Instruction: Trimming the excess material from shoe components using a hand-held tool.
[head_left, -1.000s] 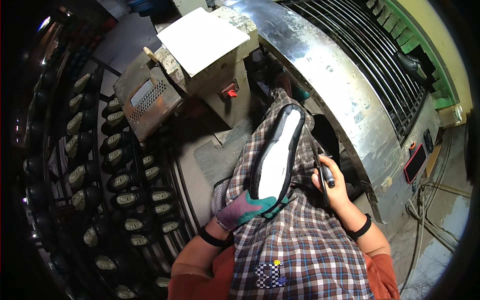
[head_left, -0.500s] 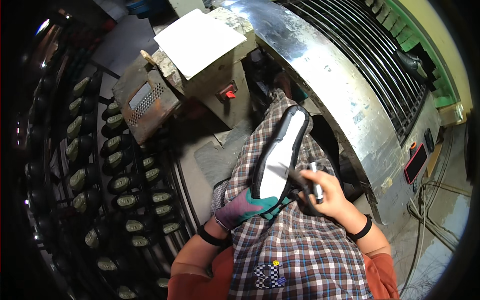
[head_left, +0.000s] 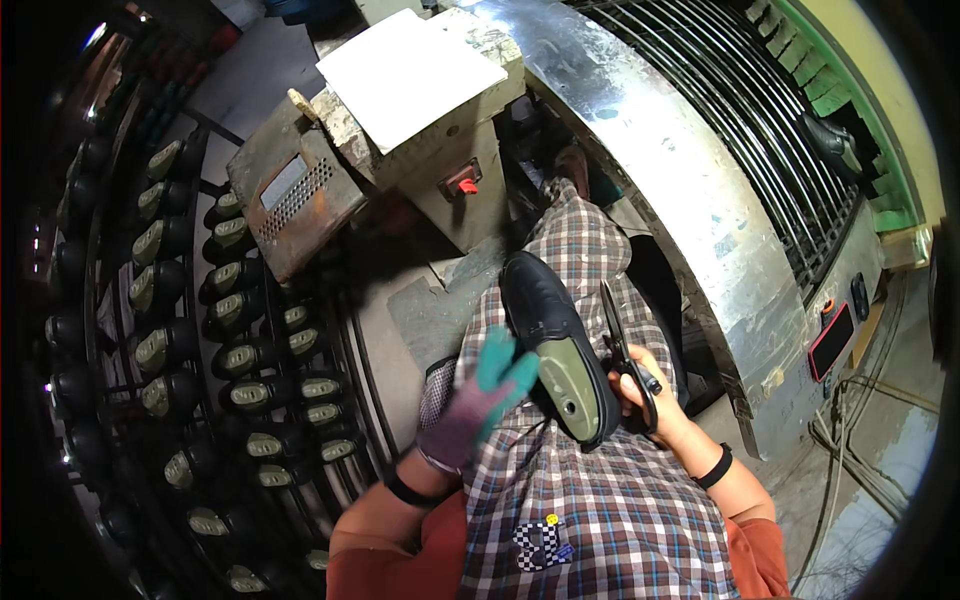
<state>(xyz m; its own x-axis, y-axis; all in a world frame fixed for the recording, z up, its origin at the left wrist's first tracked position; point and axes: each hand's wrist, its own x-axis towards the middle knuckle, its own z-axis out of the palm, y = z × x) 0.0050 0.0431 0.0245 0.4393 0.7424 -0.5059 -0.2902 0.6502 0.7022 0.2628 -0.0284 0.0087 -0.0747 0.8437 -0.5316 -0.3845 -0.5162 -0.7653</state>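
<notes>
A black shoe (head_left: 543,308) rests on my lap with its upper facing up and its toe pointing away. A green shoe last (head_left: 566,385) with a round hole fills its opening. To the left of it, my left hand (head_left: 480,405), in a purple and teal glove, holds nothing, its fingers apart and slightly blurred. My right hand (head_left: 655,400), bare, is wrapped round black-handled scissors (head_left: 614,325), blades pointing away beside the shoe. Its fingers are close against the shoe's heel side; whether they also grip the shoe, I cannot tell.
Racks at the left hold several black shoes on green lasts (head_left: 228,310). Ahead stands a metal box with a red switch (head_left: 467,186) and a white sheet (head_left: 408,75) on top. A metal conveyor with rollers (head_left: 715,120) runs along the right, carrying another shoe (head_left: 832,145); a phone (head_left: 832,342) is at its side.
The shoe has been turned over, from white sole up to upper up. My left hand has let go of it and moved slightly left. The scissors now point away.
</notes>
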